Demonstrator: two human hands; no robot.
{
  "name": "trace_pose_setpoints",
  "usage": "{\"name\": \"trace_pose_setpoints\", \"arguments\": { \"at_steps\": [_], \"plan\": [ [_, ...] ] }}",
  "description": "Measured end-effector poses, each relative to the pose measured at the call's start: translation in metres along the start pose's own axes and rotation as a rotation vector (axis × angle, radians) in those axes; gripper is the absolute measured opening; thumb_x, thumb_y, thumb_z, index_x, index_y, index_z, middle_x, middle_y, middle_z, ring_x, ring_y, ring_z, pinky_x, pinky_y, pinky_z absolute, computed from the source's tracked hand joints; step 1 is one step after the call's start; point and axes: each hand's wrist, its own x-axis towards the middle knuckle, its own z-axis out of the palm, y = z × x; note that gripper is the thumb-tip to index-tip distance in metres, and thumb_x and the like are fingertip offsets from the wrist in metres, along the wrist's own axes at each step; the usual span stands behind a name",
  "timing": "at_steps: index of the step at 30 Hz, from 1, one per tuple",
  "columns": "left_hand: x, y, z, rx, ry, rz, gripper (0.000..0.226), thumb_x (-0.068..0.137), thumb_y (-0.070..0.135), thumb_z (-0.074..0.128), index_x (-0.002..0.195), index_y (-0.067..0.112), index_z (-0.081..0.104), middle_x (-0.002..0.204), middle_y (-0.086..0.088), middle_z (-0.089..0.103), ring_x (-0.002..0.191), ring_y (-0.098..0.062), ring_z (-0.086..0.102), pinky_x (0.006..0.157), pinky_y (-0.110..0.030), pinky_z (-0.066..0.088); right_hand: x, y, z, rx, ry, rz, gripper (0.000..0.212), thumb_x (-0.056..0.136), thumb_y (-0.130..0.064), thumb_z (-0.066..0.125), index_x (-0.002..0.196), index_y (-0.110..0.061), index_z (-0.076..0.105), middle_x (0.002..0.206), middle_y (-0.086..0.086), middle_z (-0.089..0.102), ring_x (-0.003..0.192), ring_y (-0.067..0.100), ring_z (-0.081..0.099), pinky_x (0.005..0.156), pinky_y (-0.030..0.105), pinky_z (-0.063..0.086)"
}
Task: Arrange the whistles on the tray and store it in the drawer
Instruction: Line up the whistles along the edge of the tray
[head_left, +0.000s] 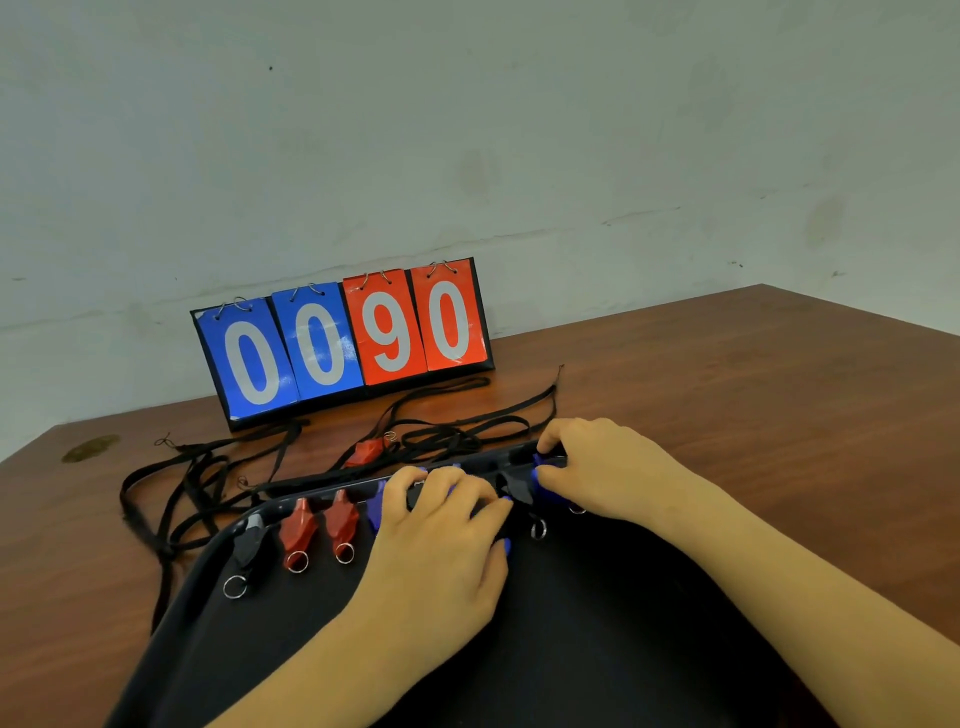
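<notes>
both of my hands sit on the far edge of the black tray (597, 623). my right hand (613, 467) has its fingers and thumb curled around a blue whistle (545, 486) at about 1 o'clock on the tray. my left hand (441, 535) lies over more whistles at about 12 o'clock, fingers bent down on them. blue bits peek out between my fingers, but i cannot tell if that hand really holds one or just rests on top.

at about 10 o'clock on the tray three whistles lie side by side in a row: a black whistle (248, 540) on the outside, then a red whistle (298, 527), then a second red whistle (340, 519). each one has a small metal ring at the end near me.

past the tray, at 12 o'clock, a loose red whistle (366, 451) lies on the brown table (779, 389) in a tangle of black cords (197, 467). behind it, by the wall, stands a score board (343, 338) with blue cards showing 00 and red cards showing 90.
</notes>
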Motion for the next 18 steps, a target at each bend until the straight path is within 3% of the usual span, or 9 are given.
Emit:
{"name": "trace_pose_setpoints", "arguments": {
  "at_steps": [4,10,14,18],
  "plan": [
    [0.0015,-0.0002,-0.0054,0.036,0.018,-0.011,0.031,0.066,0.035,0.057,0.094,0.028,0.067,0.093,0.01,0.064,0.092,-0.013,0.06,0.089,-0.035,0.026,-0.0002,0.0012,-0.0002,-0.023,0.001,0.002,0.029,0.093,-0.032,0.046,0.118,-0.022,0.053,0.112,0.004,0.062,0.095,0.022,0.06,0.084,0.037,0.051],
    [-0.0025,0.0054,-0.0025,-0.006,-0.05,0.046,0.039,0.081,0.046,0.039,0.115,0.036,0.055,0.099,0.014,0.06,0.094,-0.009,0.056,0.089,-0.033,0.026,-0.0001,-0.0011,-0.0012,-0.069,-0.011,-0.001,0.029,0.095,-0.03,0.041,0.12,-0.021,0.052,0.116,0.005,0.061,0.098,0.023,0.06,0.083,0.037,0.051],
    [-0.0013,0.0048,-0.0026,0.009,-0.082,0.052,0.044,0.083,0.05,0.035,0.116,0.035,0.059,0.091,0.014,0.059,0.083,-0.009,0.058,0.086,-0.03,0.038,-0.0007,-0.0019,-0.002,-0.084,-0.027,0.01,0.029,0.096,-0.028,0.039,0.121,-0.021,0.051,0.117,0.006,0.06,0.099,0.024,0.059,0.083,0.036,0.05],
    [-0.0017,0.0042,-0.0039,-0.007,-0.076,0.06,0.045,0.083,0.049,0.035,0.116,0.031,0.06,0.094,0.013,0.061,0.085,-0.01,0.059,0.084,-0.029,0.027,-0.0025,-0.0031,-0.0036,-0.16,0.014,0.023,0.029,0.096,-0.031,0.038,0.119,-0.021,0.053,0.115,0.005,0.06,0.098,0.023,0.059,0.083,0.036,0.05]
  ]
}}
